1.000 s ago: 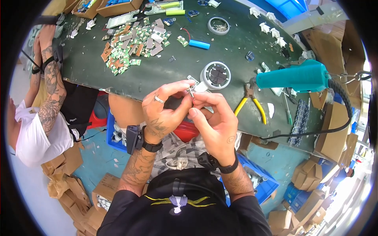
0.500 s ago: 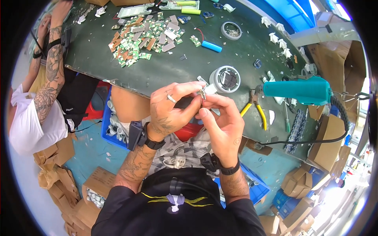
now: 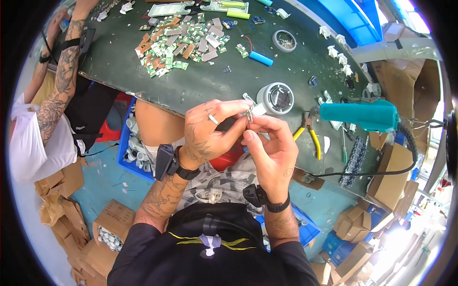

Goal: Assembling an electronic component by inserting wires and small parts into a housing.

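My left hand [image 3: 207,131] and my right hand [image 3: 271,155] meet at the table's near edge, fingertips close together. Between them is a small shiny metal part [image 3: 249,115], too small to name, and both hands pinch at it with thumb and fingers. Just beyond the fingertips lies a grey-white device [image 3: 262,107] with a round head and a dark round face. Part of it is covered by my fingers. To the right of my right hand lie yellow-handled pliers [image 3: 316,143] with the jaws pointing away from me.
A teal power screwdriver [image 3: 360,116] with a black cord lies at the right. Circuit boards [image 3: 176,45] are heaped farther off, near a blue battery cell [image 3: 261,58] and a ring-shaped dish [image 3: 284,41] of small parts. At left, another person's tattooed arm [image 3: 64,81] reaches over the table.
The whole view has shifted slightly. Both hands keep the same pinch on the small metal part, with only slight finger movement.
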{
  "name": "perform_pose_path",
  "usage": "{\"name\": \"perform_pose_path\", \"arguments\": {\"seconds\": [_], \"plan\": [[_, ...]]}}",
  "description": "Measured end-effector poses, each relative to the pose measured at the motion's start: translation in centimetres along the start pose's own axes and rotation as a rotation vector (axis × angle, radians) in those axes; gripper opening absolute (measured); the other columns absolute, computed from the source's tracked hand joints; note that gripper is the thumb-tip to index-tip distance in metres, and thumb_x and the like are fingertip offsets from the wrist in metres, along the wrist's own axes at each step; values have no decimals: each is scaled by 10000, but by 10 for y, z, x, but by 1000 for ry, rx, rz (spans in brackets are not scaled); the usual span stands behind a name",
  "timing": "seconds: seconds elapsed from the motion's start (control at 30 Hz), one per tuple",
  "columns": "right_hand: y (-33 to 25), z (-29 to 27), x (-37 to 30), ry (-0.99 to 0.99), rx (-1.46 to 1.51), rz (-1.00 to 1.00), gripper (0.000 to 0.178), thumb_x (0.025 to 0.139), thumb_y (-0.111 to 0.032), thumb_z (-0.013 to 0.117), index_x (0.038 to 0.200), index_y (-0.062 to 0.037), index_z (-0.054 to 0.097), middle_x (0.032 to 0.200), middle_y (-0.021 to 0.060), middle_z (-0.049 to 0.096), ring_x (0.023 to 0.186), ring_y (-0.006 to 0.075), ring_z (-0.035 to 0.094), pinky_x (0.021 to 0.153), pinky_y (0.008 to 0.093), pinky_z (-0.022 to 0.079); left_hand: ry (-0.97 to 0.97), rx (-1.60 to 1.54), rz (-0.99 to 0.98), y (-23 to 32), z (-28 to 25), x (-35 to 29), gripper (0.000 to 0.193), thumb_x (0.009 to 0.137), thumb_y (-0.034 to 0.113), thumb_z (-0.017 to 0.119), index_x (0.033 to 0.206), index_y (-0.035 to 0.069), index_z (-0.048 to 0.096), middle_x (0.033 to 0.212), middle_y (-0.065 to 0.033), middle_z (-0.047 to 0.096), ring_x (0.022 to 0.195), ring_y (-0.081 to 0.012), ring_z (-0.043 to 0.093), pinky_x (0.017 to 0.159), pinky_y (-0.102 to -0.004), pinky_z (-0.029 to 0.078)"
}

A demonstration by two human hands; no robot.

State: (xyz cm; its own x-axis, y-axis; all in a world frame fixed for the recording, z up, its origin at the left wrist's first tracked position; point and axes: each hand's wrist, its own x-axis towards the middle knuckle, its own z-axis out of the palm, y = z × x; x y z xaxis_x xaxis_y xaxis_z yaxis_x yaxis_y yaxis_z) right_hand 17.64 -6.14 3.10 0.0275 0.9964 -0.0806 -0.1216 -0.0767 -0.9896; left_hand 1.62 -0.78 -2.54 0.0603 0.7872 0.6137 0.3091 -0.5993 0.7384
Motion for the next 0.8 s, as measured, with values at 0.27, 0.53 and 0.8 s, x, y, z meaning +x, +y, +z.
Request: {"name": "perform_pose_path", "arguments": {"seconds": [0.27,0.53,0.8], "plan": [[-1,-9,8,45,-241,-82,253,967,98,781,1203,22,725,1082,72,722,920,125,720,838,288,597,-110,-107,-81,12,-7,6,383,845,22,862,1208,83,756,1135,-80,848,889,-243,815,783,-364,646],[-22,-5,13,66,-772,-398,199,931,66,810,1102,-17,748,991,97,727,785,194,709,704,323,578,-147,-141,-20,4,-11,7,246,891,25,842,1120,81,775,1100,-94,845,927,-292,807,804,-389,638],[-22,-5,18,28,-819,-451,139,947,42,782,1061,-24,733,963,123,705,818,308,720,712,401,577,-147,-131,-31,5,-11,8,184,915,4,820,1073,69,751,1017,-104,816,881,-319,777,770,-401,616]]}}
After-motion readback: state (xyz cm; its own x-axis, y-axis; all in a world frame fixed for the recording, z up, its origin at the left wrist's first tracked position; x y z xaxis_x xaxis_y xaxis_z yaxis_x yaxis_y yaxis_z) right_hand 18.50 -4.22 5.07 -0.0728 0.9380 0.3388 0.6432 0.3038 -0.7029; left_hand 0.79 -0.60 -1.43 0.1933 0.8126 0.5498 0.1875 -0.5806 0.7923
